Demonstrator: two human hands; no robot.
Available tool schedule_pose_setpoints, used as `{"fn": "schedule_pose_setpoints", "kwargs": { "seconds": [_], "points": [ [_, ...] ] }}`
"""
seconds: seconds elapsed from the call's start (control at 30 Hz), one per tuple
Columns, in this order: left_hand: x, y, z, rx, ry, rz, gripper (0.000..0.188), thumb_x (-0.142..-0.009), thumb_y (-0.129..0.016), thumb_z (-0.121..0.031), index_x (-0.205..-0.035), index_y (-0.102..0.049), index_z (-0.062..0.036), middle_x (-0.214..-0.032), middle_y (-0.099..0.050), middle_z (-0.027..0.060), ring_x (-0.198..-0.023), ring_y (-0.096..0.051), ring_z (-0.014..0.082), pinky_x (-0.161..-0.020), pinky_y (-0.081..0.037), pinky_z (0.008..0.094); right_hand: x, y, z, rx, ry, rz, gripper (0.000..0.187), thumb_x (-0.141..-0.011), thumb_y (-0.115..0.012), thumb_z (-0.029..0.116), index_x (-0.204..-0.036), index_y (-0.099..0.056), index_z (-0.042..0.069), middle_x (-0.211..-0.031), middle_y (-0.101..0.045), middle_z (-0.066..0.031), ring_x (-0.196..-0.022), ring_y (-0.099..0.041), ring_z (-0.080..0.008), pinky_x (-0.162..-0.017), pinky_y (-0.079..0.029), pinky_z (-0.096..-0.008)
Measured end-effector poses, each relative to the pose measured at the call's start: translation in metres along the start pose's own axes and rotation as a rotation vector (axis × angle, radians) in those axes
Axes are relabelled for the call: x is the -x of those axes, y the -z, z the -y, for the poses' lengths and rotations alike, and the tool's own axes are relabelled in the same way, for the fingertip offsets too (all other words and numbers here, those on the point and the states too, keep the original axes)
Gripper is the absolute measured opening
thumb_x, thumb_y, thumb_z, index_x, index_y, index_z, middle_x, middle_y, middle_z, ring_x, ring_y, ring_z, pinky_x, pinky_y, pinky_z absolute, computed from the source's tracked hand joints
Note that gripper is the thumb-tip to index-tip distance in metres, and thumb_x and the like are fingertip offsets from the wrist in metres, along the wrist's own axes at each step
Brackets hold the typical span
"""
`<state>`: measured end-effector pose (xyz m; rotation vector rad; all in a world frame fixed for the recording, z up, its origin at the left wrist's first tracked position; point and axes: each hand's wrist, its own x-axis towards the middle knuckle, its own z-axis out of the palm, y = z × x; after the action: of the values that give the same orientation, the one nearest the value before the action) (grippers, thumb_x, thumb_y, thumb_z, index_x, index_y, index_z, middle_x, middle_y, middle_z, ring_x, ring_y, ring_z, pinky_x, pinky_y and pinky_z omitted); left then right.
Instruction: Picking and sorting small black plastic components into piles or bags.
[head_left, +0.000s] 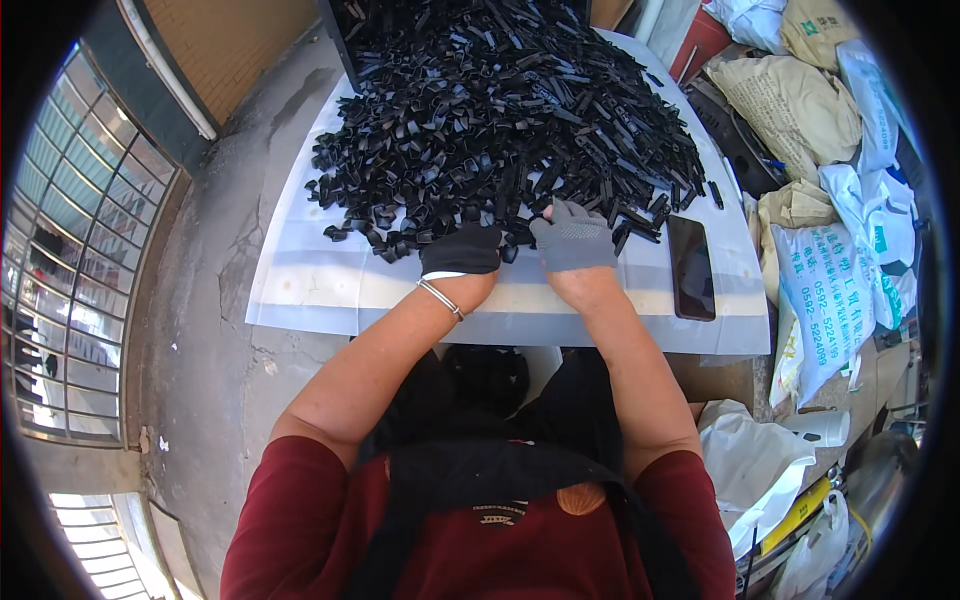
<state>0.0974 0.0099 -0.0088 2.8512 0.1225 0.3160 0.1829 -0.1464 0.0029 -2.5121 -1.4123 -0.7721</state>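
Note:
My left hand (462, 254), in a black glove, is closed at the near edge of a heap of small black plastic parts (430, 165). Its fingers curl away from view, so what they hold is hidden. Close by on the right, my right hand (574, 242) wears a grey glove with bare fingertips. Its fingers are bent inward and pressed together, and anything in them is too small or covered to make out. Between the two hands lie a few loose black pieces (512, 240). Short, bent pieces fill the heap's left side; longer, narrow strips (640, 150) fill its right.
A white-covered table (330, 295) carries the heap. A dark phone (692, 268) lies flat to the right of my right hand. Stuffed sacks (790, 105) and a white bag (755, 455) crowd the right side. A barred window (85, 250) stands at the left.

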Motion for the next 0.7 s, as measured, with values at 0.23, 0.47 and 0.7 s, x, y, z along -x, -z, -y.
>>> {"fn": "schedule_pose_setpoints", "kwargs": {
  "seconds": [0.23, 0.47, 0.7],
  "points": [
    [0.028, -0.004, 0.014, 0.109, -0.080, -0.225, 0.026, -0.079, -0.055, -0.018, -0.101, -0.058, -0.0036, -0.093, -0.061, 0.0174, -0.085, -0.060, 0.0323, -0.071, -0.049, 0.0387, 0.023, 0.012, 0.017, -0.201, -0.059, -0.186, 0.027, -0.073, -0.064, 0.014, -0.096, -0.055, 0.004, -0.093, -0.058, -0.0136, -0.086, -0.056, -0.0289, -0.074, -0.043, -0.0394],
    [0.063, 0.061, 0.005, 0.520, -0.095, 0.412, 0.055, -0.077, -0.058, -0.013, -0.128, -0.039, -0.0034, -0.106, -0.059, 0.0154, -0.093, -0.058, 0.0241, -0.080, -0.046, 0.0319, 0.042, 0.051, 0.055, -0.939, -0.054, 0.242, 0.028, -0.082, -0.060, 0.022, -0.103, -0.055, 0.004, -0.099, -0.058, -0.0148, -0.090, -0.055, -0.0325, -0.078, -0.043, -0.0389],
    [0.081, 0.068, 0.005, 0.929, 0.056, 0.569, 0.048, -0.086, -0.055, -0.011, -0.131, -0.040, -0.0044, -0.104, -0.060, 0.0061, -0.092, -0.053, 0.0109, -0.081, -0.044, 0.0261, 0.048, 0.061, 0.079, -0.876, -0.087, 0.292, 0.030, -0.079, -0.063, 0.029, -0.098, -0.058, 0.005, -0.092, -0.060, -0.0135, -0.085, -0.057, -0.0306, -0.074, -0.045, -0.0394]
  ]
}}
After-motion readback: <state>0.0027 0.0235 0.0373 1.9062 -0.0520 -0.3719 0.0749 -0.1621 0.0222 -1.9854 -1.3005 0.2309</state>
